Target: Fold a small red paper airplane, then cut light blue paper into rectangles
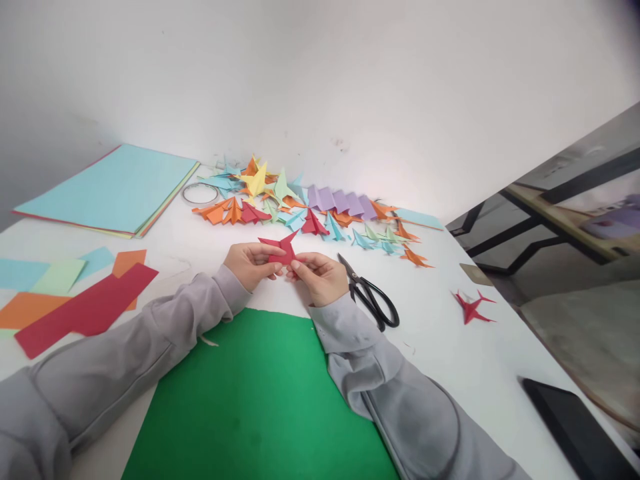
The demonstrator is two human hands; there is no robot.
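Note:
Between both hands, above the far edge of a green sheet (240, 400), is a red folded paper piece (283, 252) with two pointed tips sticking up. My left hand (253, 265) pinches its left side, thumb in front and fingers behind. On the lower right, my right hand (323, 275) grips the same piece between thumb and fingers. Black-handled scissors (373, 293) lie just right of my right hand, blades pointing away. Another red folded paper figure (471, 309) rests farther right on the white table (430, 353). The fingers hide part of the held piece.
Many folded paper figures (314, 223) in several colours line the wall side, near a tape roll (200, 193). A coloured paper stack (110, 190) lies back left. Cut strips, including a red strip (87, 310), spread at left. A black phone-like device (575, 427) sits front right.

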